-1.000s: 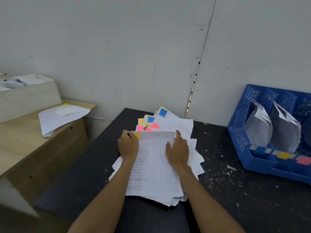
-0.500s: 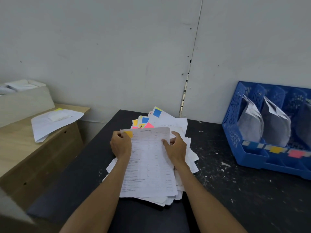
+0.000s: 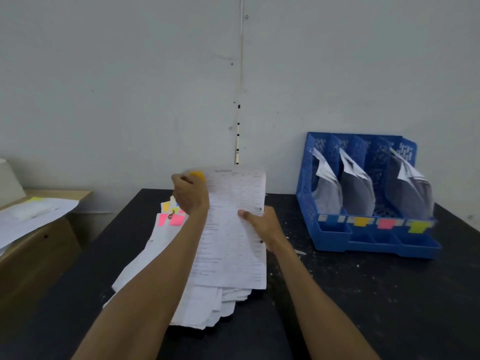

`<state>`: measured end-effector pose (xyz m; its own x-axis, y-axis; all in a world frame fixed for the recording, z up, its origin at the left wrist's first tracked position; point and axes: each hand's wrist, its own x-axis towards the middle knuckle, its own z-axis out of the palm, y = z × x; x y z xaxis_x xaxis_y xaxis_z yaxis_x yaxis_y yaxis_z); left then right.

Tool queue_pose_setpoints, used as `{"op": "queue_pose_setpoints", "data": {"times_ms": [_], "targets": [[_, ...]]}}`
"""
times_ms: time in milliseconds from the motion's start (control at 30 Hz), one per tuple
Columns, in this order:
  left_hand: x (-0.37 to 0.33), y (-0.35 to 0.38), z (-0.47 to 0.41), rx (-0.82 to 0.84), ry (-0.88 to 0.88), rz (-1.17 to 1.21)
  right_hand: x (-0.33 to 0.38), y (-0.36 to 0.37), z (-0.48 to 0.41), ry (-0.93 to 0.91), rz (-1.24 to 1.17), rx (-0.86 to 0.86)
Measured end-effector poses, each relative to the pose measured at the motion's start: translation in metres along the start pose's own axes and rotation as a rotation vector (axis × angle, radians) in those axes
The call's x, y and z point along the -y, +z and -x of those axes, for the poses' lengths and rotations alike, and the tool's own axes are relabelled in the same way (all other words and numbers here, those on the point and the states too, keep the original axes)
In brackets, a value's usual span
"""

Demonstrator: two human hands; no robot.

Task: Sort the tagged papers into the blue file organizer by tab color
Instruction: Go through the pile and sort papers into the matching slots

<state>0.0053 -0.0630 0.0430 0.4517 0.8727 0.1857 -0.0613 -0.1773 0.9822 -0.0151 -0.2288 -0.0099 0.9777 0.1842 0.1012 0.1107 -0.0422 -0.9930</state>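
Head view showed the left hand (image 3: 191, 194) curled round the upper left corner of a printed sheet (image 3: 233, 229), just below its orange tab (image 3: 198, 175). The right hand (image 3: 262, 227) pinched the sheet's right edge, thumb on the face and fingers hidden behind. The sheet was raised and tilted above the loose pile (image 3: 161, 255) on the black table (image 3: 363, 294), its lower end near the papers beneath.

The blue file organizer (image 3: 335, 237) stood to the right, well apart from the sheet. Curled papers already sat in three of its slots (image 3: 357, 190); the slot behind the pink label (image 3: 386, 223) looked empty, though blur made that uncertain. An orange label (image 3: 360, 221) and a yellow label (image 3: 417, 226) also marked its front.

By this evidence the sorting was underway but far from finished. A thick pile remained, with pink tabs (image 3: 170, 220) and other colours showing at its far end. The held sheet probably belonged in the orange-labelled slot and had not yet reached it.
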Motion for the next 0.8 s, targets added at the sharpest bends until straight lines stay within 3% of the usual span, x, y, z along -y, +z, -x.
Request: {"op": "queue_pose_setpoints", "data": {"times_ms": [167,333,433,533,733,800], "targets": [[-0.022,0.056,0.070,0.231,0.274,0.022,0.031,-0.070,0.012,-0.162,-0.023,-0.326],[-0.044,0.103,0.166,0.713,0.455,-0.007,0.063,-0.154,0.025,-0.265,0.085,-0.653],[-0.064,0.122,0.215,0.996,0.410,-0.040,0.080,-0.195,0.034,-0.301,0.145,-0.821],[-0.082,0.139,0.253,1.242,0.222,0.048,0.082,-0.228,0.039,-0.354,0.307,-0.967],[-0.093,0.173,0.283,1.285,0.076,0.180,0.069,-0.243,0.043,-0.566,0.512,-1.092],[-0.106,0.165,0.293,1.244,0.129,0.210,0.064,-0.245,0.042,-0.632,0.495,-1.108]]}}
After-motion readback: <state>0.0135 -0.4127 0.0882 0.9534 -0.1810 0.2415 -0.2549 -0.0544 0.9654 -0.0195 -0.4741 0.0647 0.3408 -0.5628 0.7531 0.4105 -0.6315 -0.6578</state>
